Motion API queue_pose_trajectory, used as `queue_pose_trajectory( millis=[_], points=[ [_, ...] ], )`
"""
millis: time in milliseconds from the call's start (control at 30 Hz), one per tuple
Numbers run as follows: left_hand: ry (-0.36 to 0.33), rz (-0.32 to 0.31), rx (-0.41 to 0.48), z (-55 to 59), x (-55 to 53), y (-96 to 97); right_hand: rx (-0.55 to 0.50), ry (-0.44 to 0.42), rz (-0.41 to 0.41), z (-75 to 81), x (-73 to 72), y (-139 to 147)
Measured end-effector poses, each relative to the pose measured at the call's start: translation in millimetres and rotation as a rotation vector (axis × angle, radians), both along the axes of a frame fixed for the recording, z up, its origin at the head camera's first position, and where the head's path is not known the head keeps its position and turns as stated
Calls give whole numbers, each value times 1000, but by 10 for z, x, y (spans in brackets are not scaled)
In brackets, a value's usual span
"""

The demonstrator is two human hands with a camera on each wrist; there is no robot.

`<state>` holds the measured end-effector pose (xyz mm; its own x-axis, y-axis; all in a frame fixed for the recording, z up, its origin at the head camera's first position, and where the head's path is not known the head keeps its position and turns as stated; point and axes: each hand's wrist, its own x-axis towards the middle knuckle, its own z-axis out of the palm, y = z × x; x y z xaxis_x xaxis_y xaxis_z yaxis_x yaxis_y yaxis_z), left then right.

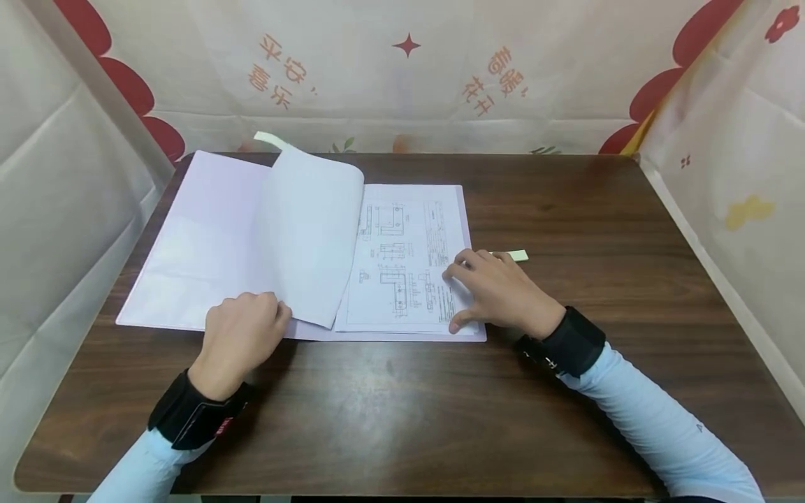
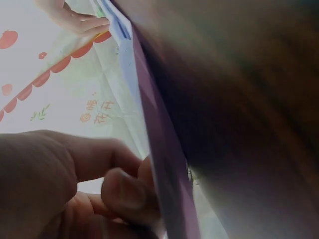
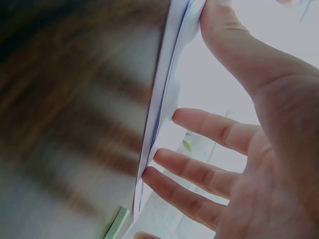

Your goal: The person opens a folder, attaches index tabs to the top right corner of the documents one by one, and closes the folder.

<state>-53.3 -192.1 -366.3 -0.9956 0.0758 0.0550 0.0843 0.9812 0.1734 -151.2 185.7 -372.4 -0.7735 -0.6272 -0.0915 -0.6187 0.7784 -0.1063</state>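
An open folder (image 1: 189,244) with a pale lilac cover holds printed sheets. One blank-backed sheet (image 1: 311,230) curves up from the middle toward the left, a pale green tab (image 1: 270,139) at its far end. My left hand (image 1: 244,335) is at its near left corner with fingers curled; it seems to pinch the corner, though the grip is partly hidden. In the left wrist view, my curled fingers (image 2: 130,191) touch the lilac cover (image 2: 162,129). My right hand (image 1: 499,290) rests with spread fingers on the right edge of the drawing sheet (image 1: 396,307); its fingertips (image 3: 182,116) touch the paper.
The folder lies on a dark brown wooden table (image 1: 597,230). Another pale green tab (image 1: 518,256) sticks out beyond the right hand. Printed fabric (image 1: 352,77) hangs behind the table and on both sides.
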Motion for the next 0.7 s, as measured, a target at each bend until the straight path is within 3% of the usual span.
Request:
queue_pose_trajectory(
  millis=[233,300,433,600,700],
  points=[
    [-102,14,-49,57,-18,38,7,-2,-9,24,-12,21],
    [-121,-9,-76,102,-7,74,7,1,-7,34,-15,27],
    [-94,-121,-99,229,-49,247,-6,-2,-12,46,-5,30],
    [-11,-297,-113,427,-233,603,-23,-36,-10,35,36,5],
    [-55,-392,-144,500,-390,823,-20,-31,3,38,43,-4]
  ],
)
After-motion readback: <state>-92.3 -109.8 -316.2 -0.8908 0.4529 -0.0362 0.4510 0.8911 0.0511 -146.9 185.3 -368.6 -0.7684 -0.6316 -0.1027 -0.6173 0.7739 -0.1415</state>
